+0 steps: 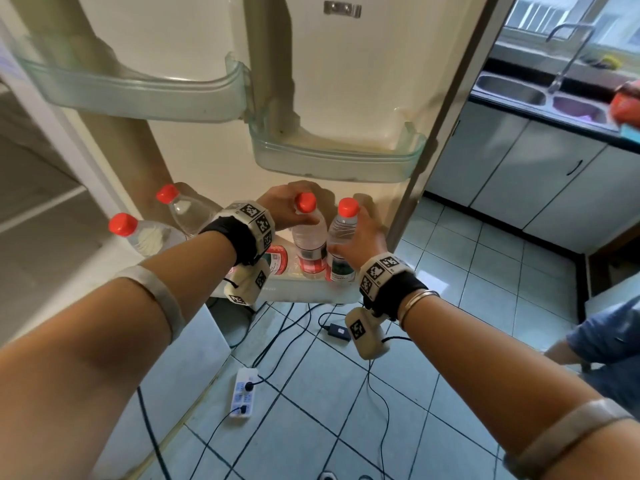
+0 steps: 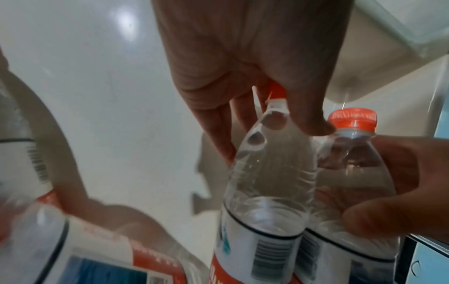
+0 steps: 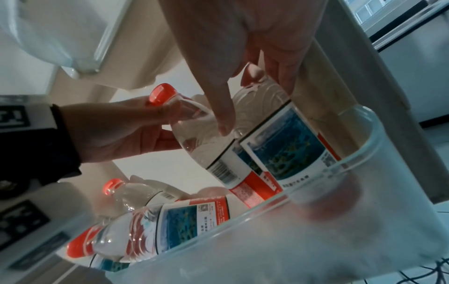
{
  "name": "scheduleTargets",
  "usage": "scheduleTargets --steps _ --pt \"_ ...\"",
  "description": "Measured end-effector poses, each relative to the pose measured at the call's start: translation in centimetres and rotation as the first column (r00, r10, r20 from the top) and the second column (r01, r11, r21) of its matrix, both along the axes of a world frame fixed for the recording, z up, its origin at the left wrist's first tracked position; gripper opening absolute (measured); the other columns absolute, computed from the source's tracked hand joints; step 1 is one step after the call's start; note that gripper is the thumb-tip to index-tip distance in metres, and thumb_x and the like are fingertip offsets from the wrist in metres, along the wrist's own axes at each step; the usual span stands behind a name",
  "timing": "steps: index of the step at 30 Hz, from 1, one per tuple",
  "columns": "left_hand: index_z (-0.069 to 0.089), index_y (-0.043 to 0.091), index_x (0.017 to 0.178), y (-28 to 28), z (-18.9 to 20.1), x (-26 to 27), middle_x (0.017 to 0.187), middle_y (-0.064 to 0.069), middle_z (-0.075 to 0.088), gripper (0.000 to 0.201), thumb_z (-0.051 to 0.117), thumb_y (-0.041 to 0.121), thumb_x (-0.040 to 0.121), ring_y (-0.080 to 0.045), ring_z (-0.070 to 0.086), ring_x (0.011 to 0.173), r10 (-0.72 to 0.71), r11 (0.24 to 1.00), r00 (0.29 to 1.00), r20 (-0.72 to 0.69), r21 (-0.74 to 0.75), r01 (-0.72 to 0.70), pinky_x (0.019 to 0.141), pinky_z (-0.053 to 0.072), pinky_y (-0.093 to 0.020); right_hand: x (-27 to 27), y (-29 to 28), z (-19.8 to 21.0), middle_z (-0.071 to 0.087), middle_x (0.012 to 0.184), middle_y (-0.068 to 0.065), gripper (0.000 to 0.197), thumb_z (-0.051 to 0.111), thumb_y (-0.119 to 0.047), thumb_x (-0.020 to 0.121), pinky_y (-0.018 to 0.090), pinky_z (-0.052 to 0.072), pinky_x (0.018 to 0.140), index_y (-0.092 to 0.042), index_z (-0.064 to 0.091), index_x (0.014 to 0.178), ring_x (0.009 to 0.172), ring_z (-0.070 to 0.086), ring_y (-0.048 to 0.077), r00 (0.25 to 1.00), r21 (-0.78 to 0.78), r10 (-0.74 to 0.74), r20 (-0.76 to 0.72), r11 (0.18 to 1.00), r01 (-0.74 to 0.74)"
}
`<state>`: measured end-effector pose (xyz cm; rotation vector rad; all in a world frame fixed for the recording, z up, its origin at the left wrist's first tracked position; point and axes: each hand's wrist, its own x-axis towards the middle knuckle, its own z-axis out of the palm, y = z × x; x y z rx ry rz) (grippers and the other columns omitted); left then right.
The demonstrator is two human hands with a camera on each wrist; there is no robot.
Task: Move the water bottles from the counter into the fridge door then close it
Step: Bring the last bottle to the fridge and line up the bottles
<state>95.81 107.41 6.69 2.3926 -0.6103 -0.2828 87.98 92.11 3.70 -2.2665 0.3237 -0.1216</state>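
Note:
The fridge door stands open, and its bottom door shelf (image 1: 311, 289) holds several red-capped water bottles. My left hand (image 1: 291, 209) pinches the neck of one upright bottle (image 1: 309, 237) just under its cap. My right hand (image 1: 363, 223) wraps round the shoulder of the bottle (image 1: 341, 244) beside it, at the shelf's right end. Both bottles stand inside the shelf, touching each other. In the left wrist view my left hand's fingers (image 2: 311, 123) hold the bottle neck (image 2: 274, 115). In the right wrist view the right hand's fingers (image 3: 223, 107) lie on the labelled bottle (image 3: 279, 138). Two more bottles (image 1: 183, 209) (image 1: 138, 233) sit further left.
Two clear door shelves (image 1: 138, 91) (image 1: 332, 157) hang above, with nothing in them. On the tiled floor lie cables, a power strip (image 1: 244, 393) and an adapter (image 1: 337, 330). A counter with a sink (image 1: 540, 95) and cabinets stands to the right. Another person's sleeve (image 1: 609, 334) shows at the right edge.

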Motion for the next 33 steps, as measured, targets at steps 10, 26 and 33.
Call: scheduleTargets --steps 10,26,33 --pt "0.055 0.011 0.12 -0.4 0.3 0.8 0.12 -0.012 0.06 0.054 0.075 0.029 0.073 -0.028 0.053 0.112 0.004 0.994 0.999 0.043 0.112 -0.009 0.088 0.035 -0.026 0.1 -0.3 0.1 0.059 0.1 -0.002 0.065 0.082 -0.011 0.064 0.03 0.05 0.082 -0.02 0.046 0.119 0.09 0.057 0.016 0.999 0.054 -0.035 -0.038 0.998 0.037" --pt "0.05 0.009 0.128 1.8 -0.7 -1.3 0.127 -0.011 0.058 0.057 0.072 0.004 0.075 -0.027 0.055 0.117 0.02 0.996 0.984 -0.176 -0.08 -0.034 0.1 0.044 -0.032 -0.1 0.5 2.3 0.05 0.126 0.002 0.058 0.075 -0.01 0.072 0.03 0.046 0.086 -0.024 0.045 0.12 0.102 0.05 0.014 0.994 -0.101 0.062 0.087 0.993 -0.053" --pt "0.056 0.01 0.123 8.0 -2.2 -1.8 0.128 -0.007 0.06 0.05 0.072 0.008 0.076 -0.023 0.054 0.119 0.184 0.98 0.973 -0.138 0.097 -0.171 0.105 0.04 -0.033 1.2 1.1 3.1 0.057 0.12 0.003 0.051 0.069 -0.029 0.078 0.039 0.042 0.101 -0.024 0.047 0.124 0.113 0.052 0.02 0.995 -0.207 0.052 0.086 0.978 -0.033"
